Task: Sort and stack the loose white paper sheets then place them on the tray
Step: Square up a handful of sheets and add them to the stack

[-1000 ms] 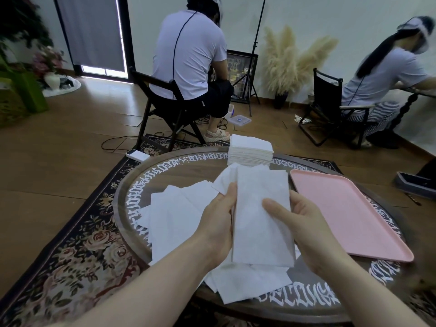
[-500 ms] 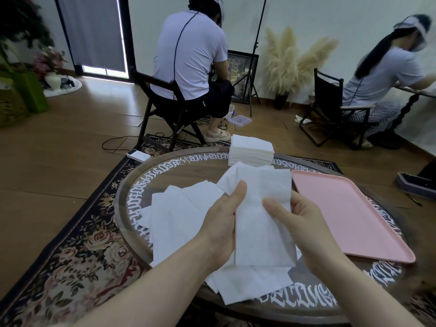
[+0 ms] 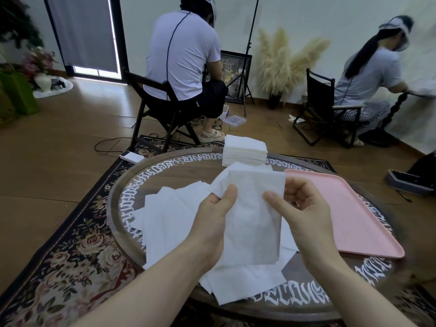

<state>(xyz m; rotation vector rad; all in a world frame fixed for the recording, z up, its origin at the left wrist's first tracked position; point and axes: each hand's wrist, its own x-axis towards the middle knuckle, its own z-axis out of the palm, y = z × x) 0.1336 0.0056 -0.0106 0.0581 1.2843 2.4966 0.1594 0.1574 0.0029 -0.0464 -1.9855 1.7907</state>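
Observation:
I hold a small bundle of white paper sheets [image 3: 253,215] above the round table. My left hand [image 3: 212,223] grips its left edge with the thumb on top. My right hand [image 3: 304,213] pinches the right edge, thumb on the front, fingers curled behind. Under them lie several loose white sheets [image 3: 165,220], scattered over the table's left and front. A neat stack of white sheets [image 3: 245,153] stands at the table's far edge. The pink tray [image 3: 354,213] lies to the right with nothing in it.
The round dark table [image 3: 179,171] has white lettering round its rim and stands on a floral rug [image 3: 66,256]. Two people sit on folding chairs beyond it, backs turned. A white device [image 3: 131,157] lies on the rug's far left corner.
Both hands have lifted the bundle slightly and shifted their grip along its edges. My right fingers have curled in more behind the sheets. The loose sheets, stack and tray have not moved.

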